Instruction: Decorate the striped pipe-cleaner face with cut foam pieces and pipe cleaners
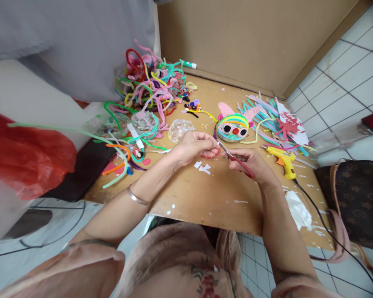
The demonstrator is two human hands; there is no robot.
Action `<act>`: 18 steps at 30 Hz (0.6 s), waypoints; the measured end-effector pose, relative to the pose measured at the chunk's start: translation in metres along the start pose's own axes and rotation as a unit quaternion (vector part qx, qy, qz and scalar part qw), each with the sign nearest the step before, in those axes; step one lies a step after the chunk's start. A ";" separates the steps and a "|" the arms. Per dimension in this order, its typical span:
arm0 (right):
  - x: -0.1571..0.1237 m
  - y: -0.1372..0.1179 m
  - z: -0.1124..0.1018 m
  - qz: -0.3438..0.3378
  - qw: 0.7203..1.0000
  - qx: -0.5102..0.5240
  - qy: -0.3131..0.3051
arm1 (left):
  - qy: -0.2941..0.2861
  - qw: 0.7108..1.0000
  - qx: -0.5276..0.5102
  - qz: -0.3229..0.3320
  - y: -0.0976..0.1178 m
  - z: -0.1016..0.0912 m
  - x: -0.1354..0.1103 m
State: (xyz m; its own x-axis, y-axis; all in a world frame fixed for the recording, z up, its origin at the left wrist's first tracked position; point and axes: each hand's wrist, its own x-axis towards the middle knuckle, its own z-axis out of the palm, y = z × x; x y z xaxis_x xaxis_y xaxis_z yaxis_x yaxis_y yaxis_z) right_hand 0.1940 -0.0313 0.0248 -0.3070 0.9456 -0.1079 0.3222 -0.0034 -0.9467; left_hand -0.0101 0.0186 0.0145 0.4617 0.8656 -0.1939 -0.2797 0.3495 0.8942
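Observation:
My right hand (251, 163) is closed round small red-handled scissors (233, 156), blades pointing left. My left hand (194, 145) pinches a small red piece (210, 154) right at the blade tips. Both hands hover over a brown board table (205, 194). Just behind them lies a round pipe-cleaner face (233, 126) with pink ears, two dark eyes and a red nose. White paper scraps (203, 167) lie under the hands.
A tangle of coloured pipe cleaners (152, 89) fills the back left. A yellow glue gun (282, 159) with a black cord lies right, near cut strips and red paper (287, 124). A brown patterned bag (357, 203) sits far right, red plastic (25, 153) far left.

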 end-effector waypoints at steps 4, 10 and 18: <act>-0.001 0.000 -0.002 0.010 1.000 -0.008 0.007 | -0.008 1.000 0.006 -0.003 0.002 -0.001 0.000; -0.001 0.000 -0.005 0.025 1.000 -0.006 0.005 | -0.022 1.000 0.011 0.001 0.001 -0.002 0.000; -0.001 -0.002 -0.007 0.027 0.999 -0.023 0.004 | -0.022 1.000 0.016 0.000 0.003 -0.002 -0.001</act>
State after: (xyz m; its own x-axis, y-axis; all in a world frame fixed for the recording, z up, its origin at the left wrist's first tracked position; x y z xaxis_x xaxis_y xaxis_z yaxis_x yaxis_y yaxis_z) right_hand 0.2003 -0.0303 0.0286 -0.2815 0.9467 -0.1567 0.3791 -0.0403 -0.9245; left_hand -0.0135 0.0193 0.0170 0.4975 0.8494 -0.1763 -0.2537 0.3368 0.9067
